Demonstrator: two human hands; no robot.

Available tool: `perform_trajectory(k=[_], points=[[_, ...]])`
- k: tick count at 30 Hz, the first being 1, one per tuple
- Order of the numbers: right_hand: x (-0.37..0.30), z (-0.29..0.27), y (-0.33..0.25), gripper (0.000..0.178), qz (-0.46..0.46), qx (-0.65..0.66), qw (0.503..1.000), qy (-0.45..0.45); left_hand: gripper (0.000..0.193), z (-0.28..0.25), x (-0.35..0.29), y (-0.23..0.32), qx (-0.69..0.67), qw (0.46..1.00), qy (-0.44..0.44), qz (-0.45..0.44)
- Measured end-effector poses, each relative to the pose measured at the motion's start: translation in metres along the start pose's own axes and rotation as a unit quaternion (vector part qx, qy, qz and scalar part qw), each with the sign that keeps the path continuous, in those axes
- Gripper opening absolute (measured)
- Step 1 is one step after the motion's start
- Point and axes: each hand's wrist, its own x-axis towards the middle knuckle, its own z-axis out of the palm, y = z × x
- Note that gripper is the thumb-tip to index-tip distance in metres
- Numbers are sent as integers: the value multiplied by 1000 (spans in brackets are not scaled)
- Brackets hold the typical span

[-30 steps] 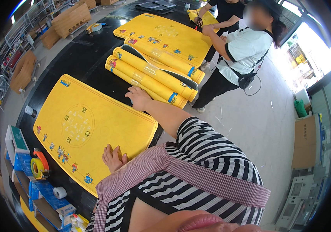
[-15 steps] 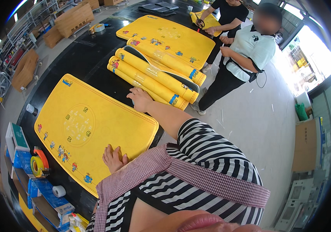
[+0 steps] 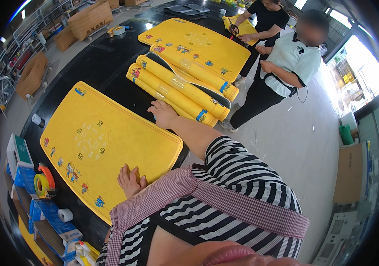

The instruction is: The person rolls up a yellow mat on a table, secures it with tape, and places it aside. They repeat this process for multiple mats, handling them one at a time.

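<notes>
Yellow mat (image 3: 114, 142): here it lies, flat on the black tabletop (image 3: 105, 73), centre-left of frame.
Left hand (image 3: 129, 181): fingers spread on the mat's lower-right part, pinching nothing.
Right hand (image 3: 163, 115): fingers open by the upper rim, close to the rolled mats (image 3: 167, 78); contact there, I can't tell.
Mat's feel: probably light, bendy, a bit slick, hard to break.
Best hold: the rim, near the right-hand corner.

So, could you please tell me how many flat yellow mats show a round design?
2: the near mat, under the left hand, and the far mat, beyond the rolled mats. A yellow piece farther back, partly hidden, might be another.
</notes>
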Motion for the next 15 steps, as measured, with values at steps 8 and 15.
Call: perform_trajectory(k=[8, 15], points=[[5, 3, 8, 61, -5, -11, 1000, -2, 50, 4, 0, -1, 2, 1000, 3, 10], [11, 8, 6, 54, -28, -3, 999, 19, 51, -4, 1, 2, 0, 1000, 12, 14]])
